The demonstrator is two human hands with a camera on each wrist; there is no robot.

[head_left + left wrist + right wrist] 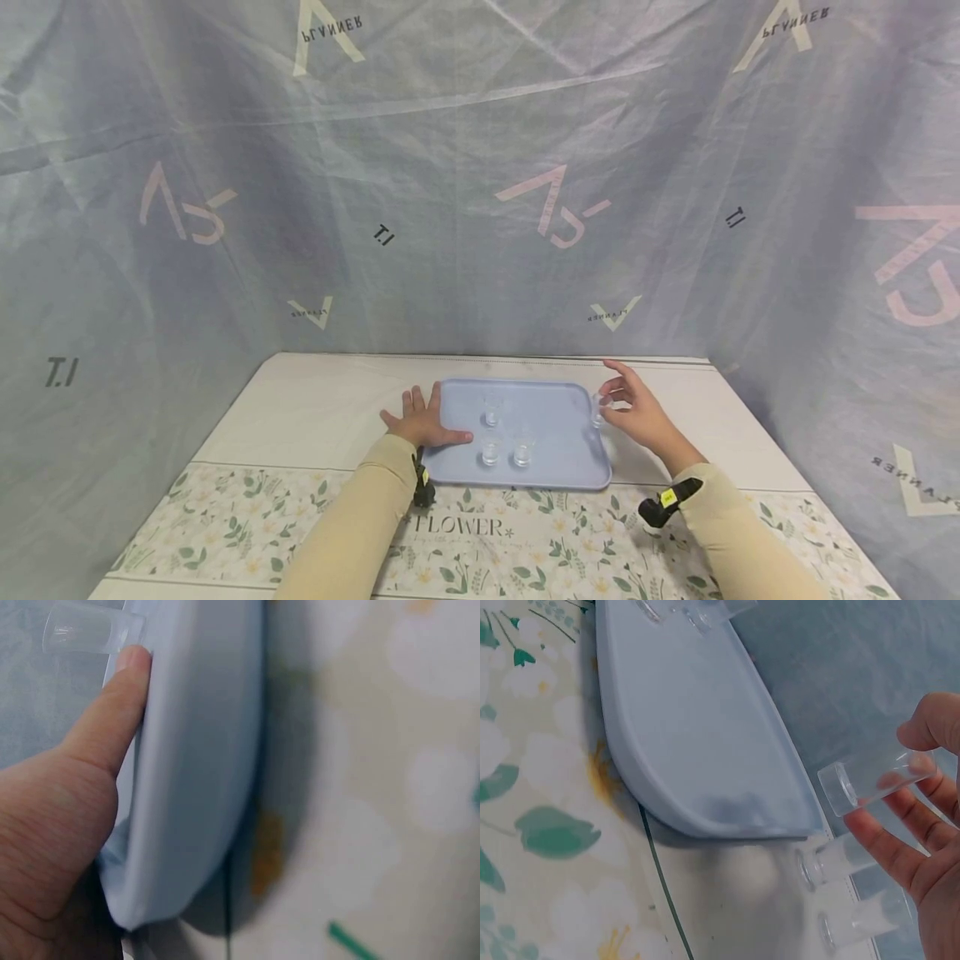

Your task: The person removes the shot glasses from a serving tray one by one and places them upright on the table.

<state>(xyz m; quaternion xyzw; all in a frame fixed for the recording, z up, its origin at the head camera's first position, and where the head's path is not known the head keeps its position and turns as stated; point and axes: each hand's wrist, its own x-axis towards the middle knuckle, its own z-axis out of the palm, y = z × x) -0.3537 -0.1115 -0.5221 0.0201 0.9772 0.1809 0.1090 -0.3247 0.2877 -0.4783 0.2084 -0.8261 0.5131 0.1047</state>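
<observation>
A pale blue tray [555,417] lies on the table. Three small clear cups stand on its left half: one farther back [491,415], and a left cup [490,452] and a right cup [522,452] nearer the front. My left hand [423,425] rests spread at the tray's left edge, its thumb lying over the rim close to a cup [82,628]. By the tray's right edge, my right hand [637,412] holds another clear cup [847,787] between thumb and fingers, raised above the table in the right wrist view.
Beyond the tray's right end, two more clear cups, one nearer the tray [829,862] and one farther out [859,919], stand on the table, mostly hidden by my hand in the head view. A flowered cloth strip [480,542] runs along the front; grey fabric [480,250] hangs behind.
</observation>
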